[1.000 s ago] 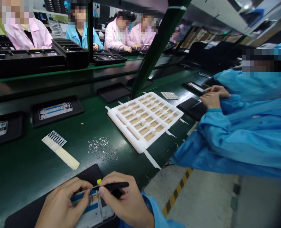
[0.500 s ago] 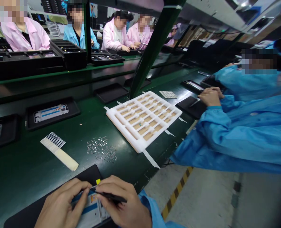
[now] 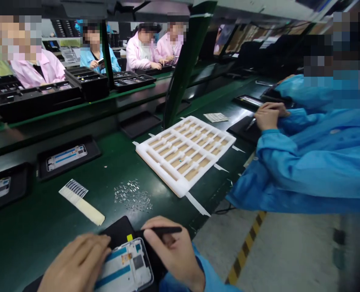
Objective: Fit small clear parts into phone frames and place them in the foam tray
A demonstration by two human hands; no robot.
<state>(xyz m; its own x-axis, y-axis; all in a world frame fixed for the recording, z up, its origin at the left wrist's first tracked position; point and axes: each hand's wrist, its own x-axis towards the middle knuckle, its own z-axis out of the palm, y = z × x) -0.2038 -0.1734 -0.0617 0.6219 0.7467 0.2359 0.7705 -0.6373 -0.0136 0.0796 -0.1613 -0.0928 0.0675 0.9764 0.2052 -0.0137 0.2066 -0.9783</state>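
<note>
Lifted off the phone housing (image 3: 125, 271) since the earlier frame, the black tweezers (image 3: 163, 230) now hover just above its top edge at the bottom centre. The right hand (image 3: 173, 252) clamps them between thumb and fingers, their tips together and pointing left. At lower left, the left hand (image 3: 74, 263) lies with its fingers together against the housing's upper left corner, pinching nothing that shows. The housing lies on a black mat (image 3: 119, 227), cut off by the bottom edge, with blue strips, a small orange-and-white label and a dark recess on its face. A yellow sticker (image 3: 129, 237) sits on the mat just above it.

Along the left edge and centre left, black trays (image 3: 68, 158) hold similar housings. Lower down lies a barcode strip (image 3: 76, 188) with a cream tape end, its bars too small to read. Tiny silver parts (image 3: 133, 196), too small to identify, are scattered to its right. Next comes a white foam tray (image 3: 143, 152) with tan-lined slots, taped to the green conveyor belt (image 3: 39, 211). At upper left, co-workers in pink and blue smocks (image 3: 141, 52) sit across the line. At right, a co-worker's sleeve (image 3: 301, 162) covers the frame's edge, that person's bare hands (image 3: 268, 115) resting near a black mat.
</note>
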